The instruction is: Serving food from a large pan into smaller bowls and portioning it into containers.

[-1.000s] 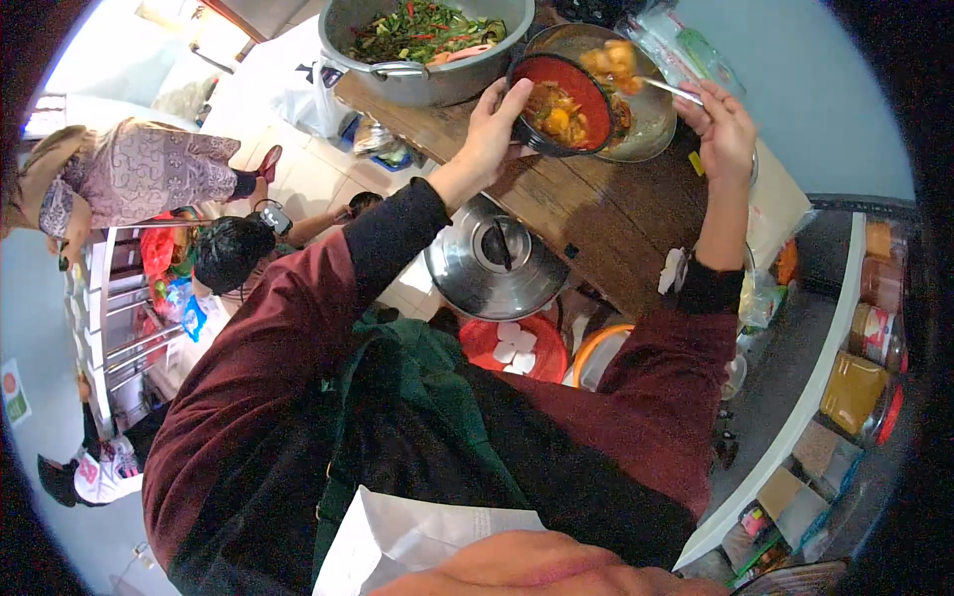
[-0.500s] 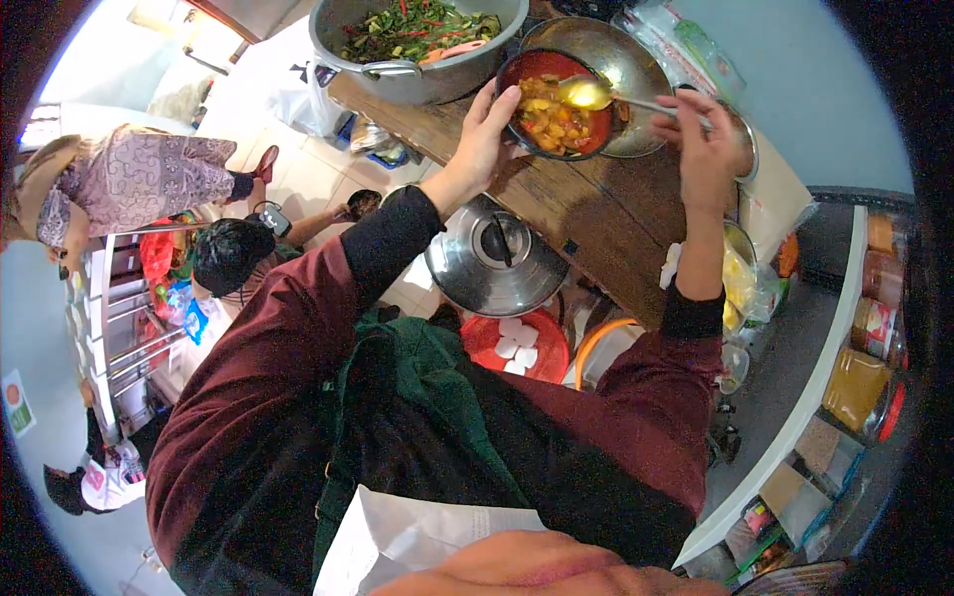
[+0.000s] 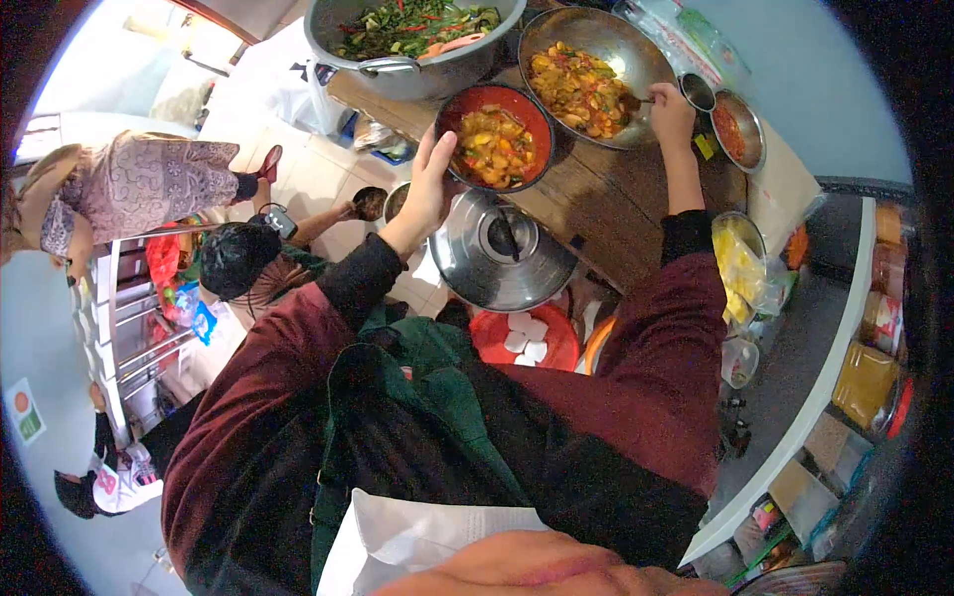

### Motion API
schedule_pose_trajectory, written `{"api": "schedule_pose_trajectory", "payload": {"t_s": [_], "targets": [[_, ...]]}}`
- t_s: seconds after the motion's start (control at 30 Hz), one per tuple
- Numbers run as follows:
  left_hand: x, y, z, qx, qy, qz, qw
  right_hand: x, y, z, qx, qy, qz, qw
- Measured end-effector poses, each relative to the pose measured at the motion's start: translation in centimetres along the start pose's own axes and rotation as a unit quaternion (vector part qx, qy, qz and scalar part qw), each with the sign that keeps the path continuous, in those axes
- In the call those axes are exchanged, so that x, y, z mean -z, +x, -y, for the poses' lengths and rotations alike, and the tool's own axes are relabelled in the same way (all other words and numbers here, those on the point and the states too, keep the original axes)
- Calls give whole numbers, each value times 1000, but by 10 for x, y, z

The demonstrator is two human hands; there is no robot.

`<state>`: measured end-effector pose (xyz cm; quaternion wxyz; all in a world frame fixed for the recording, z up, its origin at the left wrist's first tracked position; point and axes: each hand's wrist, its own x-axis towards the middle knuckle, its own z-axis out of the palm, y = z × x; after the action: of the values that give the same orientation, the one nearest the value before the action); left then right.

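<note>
red-lined bowl point(image 3: 494, 96), likely stiff, weighty, hangs by the near edge of the tabletop point(image 3: 616, 184); left grip point(image 3: 427, 191) clasps its side, best supported beneath; right grip point(image 3: 673, 117) pinches a spoon point(image 3: 645, 100).

Pale blue wall point(image 3: 840, 109); tiled floor point(image 3: 320, 177), brightly lit; wooden table point(image 3: 608, 204).

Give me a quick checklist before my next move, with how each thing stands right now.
1. Bowl gripped by left hand: ok.
2. Stew in the bowl: ok.
3. Pan uncovered, with food in it: ok.
4. Spoon in right hand: ok.
5. Spoon loaded: cannot tell, its scoop is not visible.
6. Bowl squarely over pan: not ok, it's to the left.
</note>
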<state>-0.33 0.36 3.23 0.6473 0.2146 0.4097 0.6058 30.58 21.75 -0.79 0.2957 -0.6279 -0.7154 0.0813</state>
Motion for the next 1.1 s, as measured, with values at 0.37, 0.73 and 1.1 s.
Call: {"api": "schedule_pose_trajectory", "payload": {"t_s": [0.37, 0.73, 1.1], "targets": [[17, 0, 19, 6, 7, -19, 1000, 4, -1, 9, -269, 389, 241, 848], [20, 4, 23, 15, 23, -34, 999, -1, -6, 25, -279, 468, 272, 793], [19, 4, 16, 10, 49, -30, 998, 2, -4, 38, -295, 500, 257, 773]]}}
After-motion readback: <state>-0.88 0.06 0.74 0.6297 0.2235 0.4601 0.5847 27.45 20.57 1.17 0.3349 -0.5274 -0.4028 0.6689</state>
